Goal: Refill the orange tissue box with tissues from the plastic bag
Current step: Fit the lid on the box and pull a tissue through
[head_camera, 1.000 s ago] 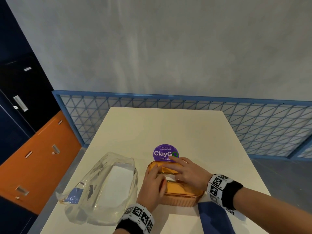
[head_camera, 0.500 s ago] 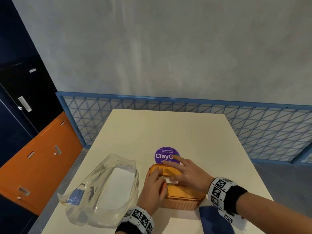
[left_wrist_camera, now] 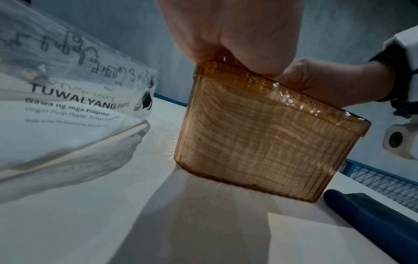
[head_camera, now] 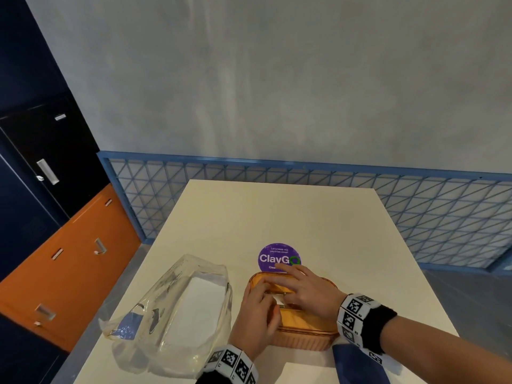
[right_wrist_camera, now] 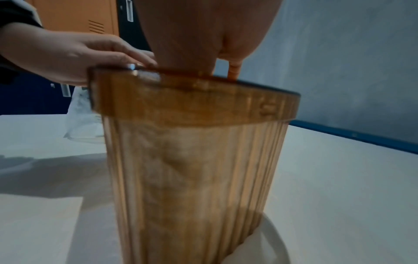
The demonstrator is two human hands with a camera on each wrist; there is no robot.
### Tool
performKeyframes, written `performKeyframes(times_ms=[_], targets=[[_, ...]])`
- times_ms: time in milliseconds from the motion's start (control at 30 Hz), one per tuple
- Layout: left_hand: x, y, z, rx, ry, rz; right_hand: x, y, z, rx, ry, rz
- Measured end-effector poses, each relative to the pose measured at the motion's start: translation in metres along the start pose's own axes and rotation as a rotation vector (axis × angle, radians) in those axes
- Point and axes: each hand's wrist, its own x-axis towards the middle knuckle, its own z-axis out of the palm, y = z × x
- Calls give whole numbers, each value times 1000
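"ClayGo" sticker (head_camera: 279, 258); "TUWALYANG PAPEL" bag (left_wrist_camera: 68, 100)

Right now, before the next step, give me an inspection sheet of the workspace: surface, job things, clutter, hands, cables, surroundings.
Surface: cream table, bare at its far half.
Job's things: orange tissue box stands near the front edge, lid on, paper visible through its ribbed wall; plastic bag lies to its left, white tissues inside.
Clutter: round purple sticker just behind the box; dark blue cloth at the front edge.
Hands: left hand and right hand both rest on the box lid, fingers at its centre slot.
Cables: nothing seen.
Surroundings: grey wall, blue lattice railing, orange and dark lockers at left.
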Motion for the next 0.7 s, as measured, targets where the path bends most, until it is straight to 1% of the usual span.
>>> performKeyframes(times_ms=[167,267,367,433,533,600,700], targets=[[0,6,-6,-30,3,38,1,3,-2,-30,-61,-46],[1,6,-8,-58,11,40,0,-1,-7,-11,-84,-25],[4,7,-7,-79,16,20,-4,0,-12,25,-60,1],[7,8,-7,-43,14,-23,-6,1,-18,76,-35,57],[17,12,-6,124,17,6,-10,3,-29,242,54,169],[23,20,-10,207,-85,-18,-16,4,-33,339,118,289],[32,26,-17,271,-112,-17,-28,8,-36,478,162,446]])
